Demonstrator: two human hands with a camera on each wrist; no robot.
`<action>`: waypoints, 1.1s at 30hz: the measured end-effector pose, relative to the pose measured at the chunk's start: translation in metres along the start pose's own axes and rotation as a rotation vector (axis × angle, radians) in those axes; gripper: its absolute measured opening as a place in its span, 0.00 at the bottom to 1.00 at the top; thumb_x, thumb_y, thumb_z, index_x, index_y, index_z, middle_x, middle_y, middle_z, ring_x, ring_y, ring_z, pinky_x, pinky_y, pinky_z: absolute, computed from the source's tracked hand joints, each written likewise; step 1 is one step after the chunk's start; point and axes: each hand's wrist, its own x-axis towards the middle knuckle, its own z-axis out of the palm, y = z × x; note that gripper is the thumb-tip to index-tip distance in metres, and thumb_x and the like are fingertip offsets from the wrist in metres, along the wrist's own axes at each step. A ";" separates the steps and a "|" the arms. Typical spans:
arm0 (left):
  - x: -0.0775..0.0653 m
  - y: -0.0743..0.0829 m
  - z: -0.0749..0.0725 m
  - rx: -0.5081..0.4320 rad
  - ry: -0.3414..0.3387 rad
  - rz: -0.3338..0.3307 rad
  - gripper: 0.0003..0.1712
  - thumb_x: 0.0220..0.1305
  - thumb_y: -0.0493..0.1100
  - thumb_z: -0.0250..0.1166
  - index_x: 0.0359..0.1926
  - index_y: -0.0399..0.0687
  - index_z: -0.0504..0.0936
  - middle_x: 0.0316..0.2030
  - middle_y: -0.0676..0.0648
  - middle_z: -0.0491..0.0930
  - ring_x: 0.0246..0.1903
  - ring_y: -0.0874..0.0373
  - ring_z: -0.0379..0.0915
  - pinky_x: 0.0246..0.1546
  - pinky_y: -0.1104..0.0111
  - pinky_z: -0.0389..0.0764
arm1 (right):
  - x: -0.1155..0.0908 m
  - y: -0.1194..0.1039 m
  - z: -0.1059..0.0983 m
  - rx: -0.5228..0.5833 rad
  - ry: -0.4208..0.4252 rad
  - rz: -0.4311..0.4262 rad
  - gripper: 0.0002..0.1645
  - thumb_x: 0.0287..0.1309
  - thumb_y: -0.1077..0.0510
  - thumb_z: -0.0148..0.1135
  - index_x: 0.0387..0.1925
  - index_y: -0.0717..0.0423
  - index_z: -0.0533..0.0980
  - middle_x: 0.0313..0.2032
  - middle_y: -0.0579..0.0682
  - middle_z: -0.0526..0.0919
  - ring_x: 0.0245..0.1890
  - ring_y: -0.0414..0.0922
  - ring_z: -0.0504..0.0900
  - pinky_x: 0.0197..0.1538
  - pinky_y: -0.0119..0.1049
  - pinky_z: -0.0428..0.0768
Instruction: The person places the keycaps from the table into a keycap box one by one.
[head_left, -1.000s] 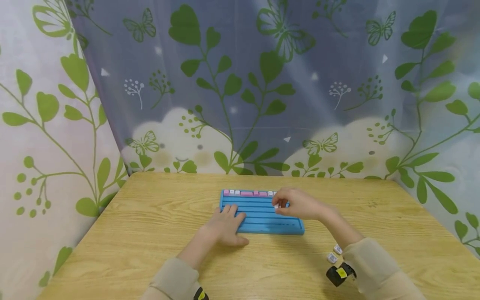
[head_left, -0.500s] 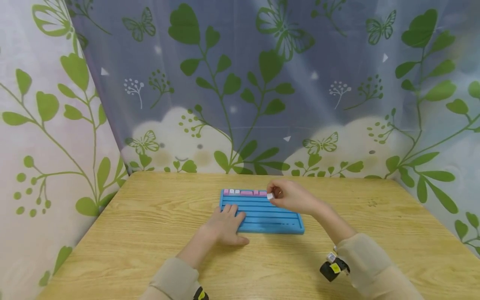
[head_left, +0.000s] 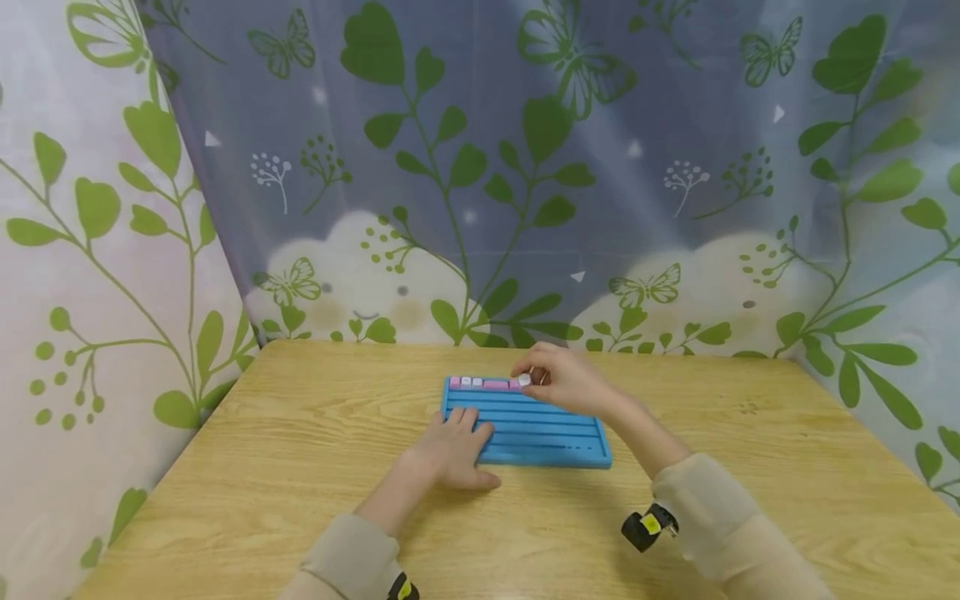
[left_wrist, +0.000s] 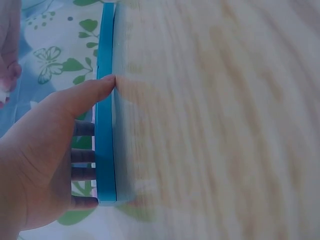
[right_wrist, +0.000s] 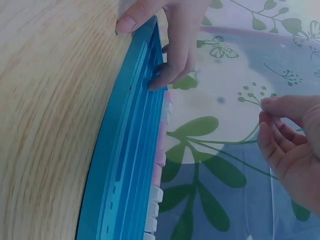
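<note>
A blue ridged tray (head_left: 551, 457) lies on the table, with a row of pink and white keycaps (head_left: 496, 385) along its far edge. My right hand (head_left: 566, 382) is over that row and pinches a white keycap (head_left: 524, 380) between thumb and fingers. In the right wrist view, the keycap is hidden by the right hand (right_wrist: 292, 142). Resting on the tray's near left part is my left hand (head_left: 455, 452), fingers extended. Its thumb touches the tray's near edge in the left wrist view, the fingers of this left hand (left_wrist: 45, 145) reaching behind it.
The wooden table (head_left: 300, 467) extends around the tray. Behind it hangs a curtain (head_left: 420, 167) with leaves, butterflies and clouds. A black wrist camera (head_left: 642, 528) sits at the right sleeve (head_left: 720, 508).
My right hand has moved left and toward the far edge with the white keycap, now over the row. My left hand stays on the tray. Loose keycaps near the right sleeve are now hidden.
</note>
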 end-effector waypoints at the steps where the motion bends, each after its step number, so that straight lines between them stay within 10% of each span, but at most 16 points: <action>1: 0.000 0.000 0.000 -0.001 0.000 0.000 0.45 0.54 0.72 0.54 0.65 0.49 0.63 0.63 0.39 0.59 0.62 0.44 0.54 0.58 0.47 0.58 | 0.002 0.000 0.001 -0.001 -0.002 0.005 0.13 0.55 0.65 0.62 0.44 0.59 0.78 0.39 0.51 0.76 0.33 0.41 0.75 0.37 0.32 0.76; 33: 0.000 -0.001 0.002 0.002 -0.005 0.006 0.45 0.55 0.72 0.54 0.65 0.49 0.64 0.63 0.39 0.59 0.63 0.44 0.54 0.58 0.46 0.58 | 0.064 0.030 0.067 -0.151 -0.150 0.139 0.14 0.56 0.63 0.60 0.46 0.60 0.77 0.40 0.50 0.77 0.38 0.44 0.76 0.42 0.35 0.75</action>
